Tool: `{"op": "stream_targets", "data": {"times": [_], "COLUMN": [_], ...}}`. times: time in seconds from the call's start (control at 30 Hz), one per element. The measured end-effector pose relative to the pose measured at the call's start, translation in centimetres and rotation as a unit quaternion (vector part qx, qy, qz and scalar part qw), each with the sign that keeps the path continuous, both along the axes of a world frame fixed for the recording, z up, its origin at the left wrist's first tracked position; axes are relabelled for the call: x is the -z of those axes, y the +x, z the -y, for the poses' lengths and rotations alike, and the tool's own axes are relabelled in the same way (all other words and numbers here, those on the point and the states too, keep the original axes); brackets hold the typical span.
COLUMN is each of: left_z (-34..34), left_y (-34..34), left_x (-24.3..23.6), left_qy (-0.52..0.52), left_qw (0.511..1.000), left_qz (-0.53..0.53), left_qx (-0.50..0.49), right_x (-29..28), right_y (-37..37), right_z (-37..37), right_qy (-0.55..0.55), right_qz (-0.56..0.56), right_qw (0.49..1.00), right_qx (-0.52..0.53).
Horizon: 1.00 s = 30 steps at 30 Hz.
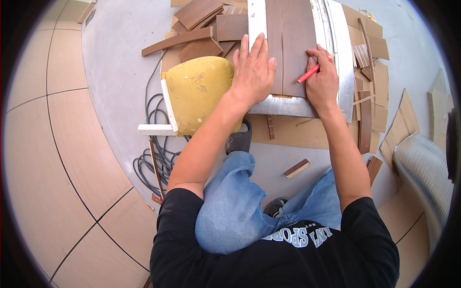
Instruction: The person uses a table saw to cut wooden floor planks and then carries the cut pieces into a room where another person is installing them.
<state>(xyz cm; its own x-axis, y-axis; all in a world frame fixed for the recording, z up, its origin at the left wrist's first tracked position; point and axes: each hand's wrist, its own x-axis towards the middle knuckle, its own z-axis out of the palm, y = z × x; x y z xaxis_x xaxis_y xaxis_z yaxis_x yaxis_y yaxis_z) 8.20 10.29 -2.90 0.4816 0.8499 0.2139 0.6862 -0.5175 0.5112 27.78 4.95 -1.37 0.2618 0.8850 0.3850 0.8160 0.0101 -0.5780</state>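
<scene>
My left hand (254,67) lies with fingers stretched out over the left edge of a brown wood board (290,43) and the pale metal strip beside it. The board rests lengthwise on a metal-topped bench (283,106), with a thin dark line running along it. On the board's right edge, my right hand (322,79) has its fingers curled round a slim red pencil (309,74). One end of the pencil points up and right, the other down and left over the board. A small yellow piece (282,96) shows at the board's near end.
Brown wood offcuts (233,26) lie heaped at the far left. A yellow scuffed panel (197,91) with white edging stands left of the bench, near coiled black cable (156,158). Cardboard and wood strips (365,115) lie to the right, beyond them a silvery ribbed duct (425,168).
</scene>
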Motion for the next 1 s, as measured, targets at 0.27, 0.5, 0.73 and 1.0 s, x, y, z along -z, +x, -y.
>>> {"op": "stream_targets", "data": {"times": [0.27, 0.5, 0.73, 1.0], "left_z": [1.3, 2.8, 4.1, 5.4], "left_y": [-0.5, -0.9, -1.3, -1.7], "left_x": [-0.1, -0.5, -0.8, -1.4], "left_qy": [0.003, -0.007, -0.013, -0.023], "left_qw": [1.000, 1.000, 1.000, 0.999], "left_qz": [0.001, 0.001, -0.003, -0.006], "left_qx": [0.008, 0.011, 0.013, 0.024], "right_x": [-0.4, -0.7, -0.6, -1.0], "right_y": [-0.6, -1.1, -1.3, -1.6], "right_z": [1.3, 2.6, 3.9, 5.4], "right_qy": [0.004, 0.009, 0.019, 0.010], "right_qz": [0.001, -0.006, 0.004, -0.018], "right_qw": [1.000, 1.000, 1.000, 1.000], "right_qx": [0.000, -0.005, -0.003, -0.009]}}
